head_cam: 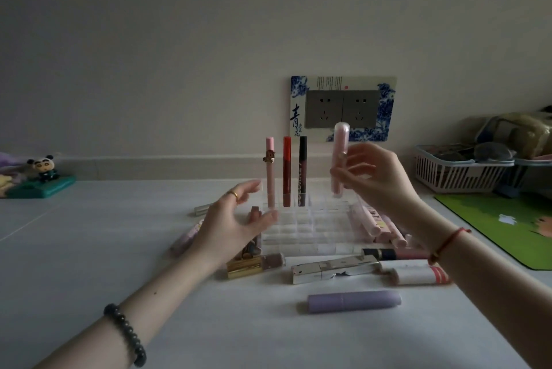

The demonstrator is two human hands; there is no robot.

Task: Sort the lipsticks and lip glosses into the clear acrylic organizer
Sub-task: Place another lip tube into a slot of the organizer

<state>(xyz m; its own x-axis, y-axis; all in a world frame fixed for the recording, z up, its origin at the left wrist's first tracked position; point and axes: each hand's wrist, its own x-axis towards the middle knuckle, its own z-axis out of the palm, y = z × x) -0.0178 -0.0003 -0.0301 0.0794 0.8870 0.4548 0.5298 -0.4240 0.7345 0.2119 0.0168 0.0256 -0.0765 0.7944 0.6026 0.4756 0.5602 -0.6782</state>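
Note:
The clear acrylic organizer (310,231) stands mid-table. Three tall glosses stand upright in its back row: a pink one (270,171), a red one (287,171) and a dark one (302,171). My right hand (373,177) pinches a pale pink tube (340,156) upright above the organizer's back right corner. My left hand (236,219) hovers at the organizer's left side, fingers spread and holding nothing. Loose lipsticks lie around: a purple one (354,301), a silver one (331,270), a gold one (245,265), a white and coral one (418,274), and pink tubes (376,225) on the right.
A wall socket plate (343,109) sits behind the organizer. A white basket (460,171) with items stands at the right, with a green mat (507,225) in front of it. A panda figure on a teal stand (44,177) is at the far left.

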